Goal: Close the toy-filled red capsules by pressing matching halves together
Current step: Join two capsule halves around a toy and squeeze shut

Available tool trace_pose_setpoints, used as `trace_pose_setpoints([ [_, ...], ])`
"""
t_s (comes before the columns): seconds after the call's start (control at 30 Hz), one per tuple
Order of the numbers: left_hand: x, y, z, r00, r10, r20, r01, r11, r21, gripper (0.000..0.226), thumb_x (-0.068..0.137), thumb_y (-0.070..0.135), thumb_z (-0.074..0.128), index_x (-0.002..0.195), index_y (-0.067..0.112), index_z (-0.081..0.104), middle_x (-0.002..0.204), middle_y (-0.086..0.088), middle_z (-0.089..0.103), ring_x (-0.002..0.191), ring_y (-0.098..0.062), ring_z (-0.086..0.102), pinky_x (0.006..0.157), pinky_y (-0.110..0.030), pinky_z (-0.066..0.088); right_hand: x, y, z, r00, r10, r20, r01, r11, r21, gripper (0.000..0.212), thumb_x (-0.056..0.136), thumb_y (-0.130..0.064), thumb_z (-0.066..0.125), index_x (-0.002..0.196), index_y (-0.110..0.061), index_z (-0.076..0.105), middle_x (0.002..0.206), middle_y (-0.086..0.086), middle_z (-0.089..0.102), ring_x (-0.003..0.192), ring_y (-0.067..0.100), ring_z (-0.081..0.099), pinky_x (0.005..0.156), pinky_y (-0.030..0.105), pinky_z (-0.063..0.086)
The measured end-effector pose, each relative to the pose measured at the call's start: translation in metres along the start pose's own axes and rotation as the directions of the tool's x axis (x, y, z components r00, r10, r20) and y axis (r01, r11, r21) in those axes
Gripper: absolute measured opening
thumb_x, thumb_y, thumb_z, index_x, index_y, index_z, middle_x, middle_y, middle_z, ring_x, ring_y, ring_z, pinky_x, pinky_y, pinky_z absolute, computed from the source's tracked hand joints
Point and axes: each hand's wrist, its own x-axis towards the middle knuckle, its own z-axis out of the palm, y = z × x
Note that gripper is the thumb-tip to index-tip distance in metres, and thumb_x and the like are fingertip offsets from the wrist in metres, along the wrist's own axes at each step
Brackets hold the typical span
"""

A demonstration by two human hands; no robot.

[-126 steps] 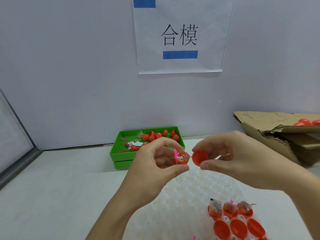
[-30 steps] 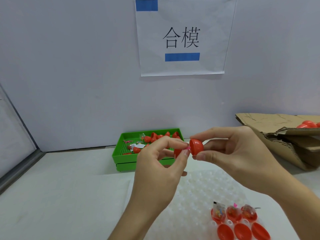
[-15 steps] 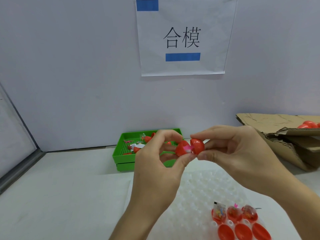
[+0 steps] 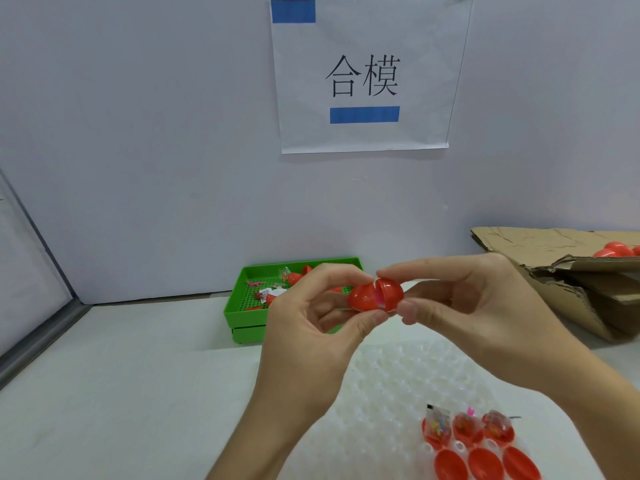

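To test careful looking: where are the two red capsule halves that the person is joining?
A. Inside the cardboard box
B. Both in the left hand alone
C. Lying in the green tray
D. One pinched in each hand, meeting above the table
D: the left hand pinches one red half and the right hand pinches the other half, rims meeting in mid-air.

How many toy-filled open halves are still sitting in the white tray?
3, in one row at the bottom right of the white tray: left, middle, right. Three empty halves lie just in front; more may sit below the frame edge.
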Motion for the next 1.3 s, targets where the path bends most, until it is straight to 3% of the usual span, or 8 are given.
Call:
trace_pose_setpoints([
  [0.13,0.0,0.002,0.001,1.0,0.003,0.007,-0.003,0.999,-0.044,0.025,0.072,0.013,0.079,0.096,0.015,0.071,0.091,0.002,0.076,0.088,-0.015,0.073,0.079,-0.02,0.056,0.002,0.003,0.003,0.998,-0.018,-0.065,0.019,1.0,0.016,0.031,0.073,-0.022,0.074,0.101,-0.035,0.076,0.084,-0.001,0.078,0.071,0.016,0.073,0.071,0.028,0.06],
  [0.27,0.001,0.001,0.001,0.998,-0.041,-0.037,0.037,0.994,-0.106,0.039,0.066,0.012,0.079,0.103,0.014,0.068,0.097,-0.001,0.076,0.091,-0.015,0.073,0.076,-0.019,0.056,0.003,0.006,0.004,0.996,0.005,-0.084,0.002,0.997,0.079,0.03,0.066,-0.021,0.078,0.096,-0.025,0.076,0.092,-0.001,0.077,0.081,0.02,0.075,0.078,0.032,0.061],
  [0.43,0.002,-0.002,-0.001,0.999,-0.047,-0.029,0.044,0.995,-0.093,0.037,0.062,0.011,0.081,0.098,0.015,0.073,0.093,-0.001,0.077,0.089,-0.016,0.073,0.079,-0.02,0.056,0.004,0.007,0.005,0.998,-0.021,-0.061,0.028,0.994,0.105,0.027,0.067,-0.017,0.079,0.094,-0.021,0.078,0.093,0.003,0.078,0.088,0.022,0.075,0.08,0.034,0.061],
  [0.57,0.002,-0.002,-0.001,0.998,-0.058,-0.029,0.054,0.991,-0.122,0.038,0.064,0.009,0.081,0.1,0.015,0.074,0.094,-0.004,0.077,0.09,-0.019,0.074,0.079,-0.022,0.057,0.004,0.009,0.006,0.997,-0.036,-0.073,0.041,0.997,0.069,0.03,0.067,-0.02,0.08,0.096,-0.028,0.076,0.09,0.001,0.078,0.087,0.022,0.075,0.078,0.037,0.062],
  [0.9,0.0,0.003,-0.003,0.997,-0.069,0.036,0.073,0.99,-0.122,0.03,0.077,0.009,0.076,0.106,0.017,0.072,0.101,-0.001,0.075,0.097,-0.016,0.071,0.082,-0.019,0.054,0.004,0.012,0.01,0.993,-0.041,-0.114,0.055,0.991,0.125,0.029,0.067,-0.011,0.08,0.095,-0.018,0.075,0.089,0.005,0.077,0.087,0.025,0.075,0.076,0.04,0.063],
  [1.03,0.0,0.004,0.0,0.992,-0.127,-0.026,0.124,0.986,-0.107,0.016,0.082,0.03,0.072,0.096,0.024,0.076,0.094,-0.003,0.077,0.092,-0.02,0.072,0.084,-0.03,0.058,0.004,0.011,0.012,0.991,-0.05,-0.121,0.061,0.994,0.09,0.032,0.071,0.006,0.081,0.093,-0.017,0.076,0.087,0.004,0.077,0.086,0.023,0.074,0.074,0.04,0.062],
  [1.3,0.0,0.003,0.001,0.978,-0.196,-0.064,0.186,0.974,-0.132,0.014,0.078,0.025,0.067,0.089,0.021,0.076,0.085,-0.008,0.076,0.083,-0.022,0.073,0.085,-0.037,0.06,0.004,0.01,0.013,0.99,-0.064,-0.129,0.075,0.994,0.079,0.034,0.071,0.008,0.081,0.092,-0.018,0.077,0.086,0.002,0.077,0.085,0.022,0.074,0.073,0.042,0.062],
])
